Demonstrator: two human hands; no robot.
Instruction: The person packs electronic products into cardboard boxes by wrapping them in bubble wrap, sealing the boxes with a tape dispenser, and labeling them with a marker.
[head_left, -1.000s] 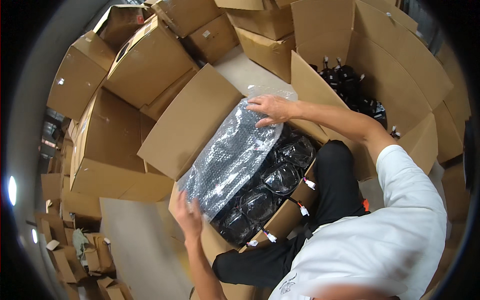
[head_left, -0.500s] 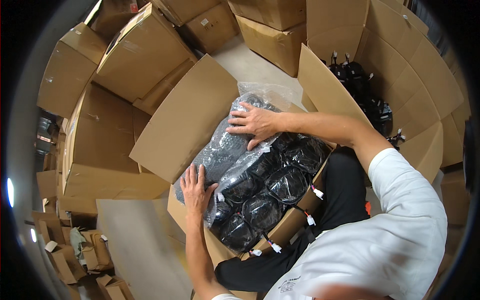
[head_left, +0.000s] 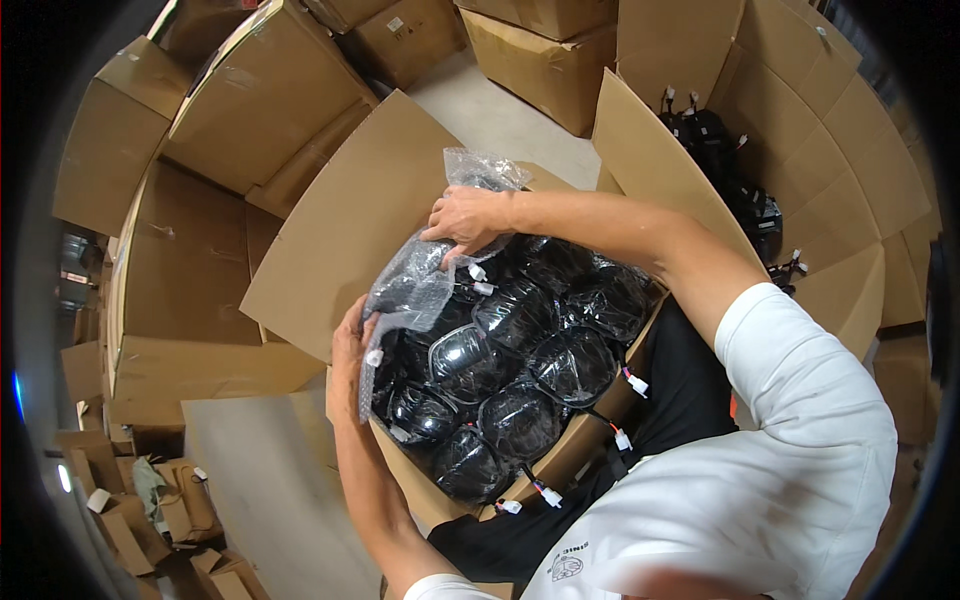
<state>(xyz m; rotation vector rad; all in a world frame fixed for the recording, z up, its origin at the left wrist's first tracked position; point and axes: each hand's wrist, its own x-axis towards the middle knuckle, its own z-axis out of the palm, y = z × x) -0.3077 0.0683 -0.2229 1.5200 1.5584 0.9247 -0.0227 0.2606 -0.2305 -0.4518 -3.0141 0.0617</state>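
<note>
A cardboard box (head_left: 577, 440) stands open in front of me, packed with black rounded parts in clear plastic bags (head_left: 520, 420). White connectors on short coloured wires hang over its near edge. Along the box's far left side lies a crumpled sheet of bubble wrap (head_left: 415, 285). My right hand (head_left: 470, 218) closes on the sheet near its far end, fingers curled into it. My left hand (head_left: 347, 340) grips the sheet's near left part beside the box wall; some of its fingers are hidden behind the sheet.
An open carton (head_left: 790, 150) at the right holds more black parts with white connectors. Large closed cartons (head_left: 200, 270) stand at the left, others (head_left: 540, 60) at the back. Small opened boxes (head_left: 130, 520) lie at the lower left. The box flap (head_left: 340, 220) sticks up.
Both hands have gone from lying spread on the bubble wrap to gripping it. The sheet is bunched toward the far left side, uncovering more of the bagged black parts.
</note>
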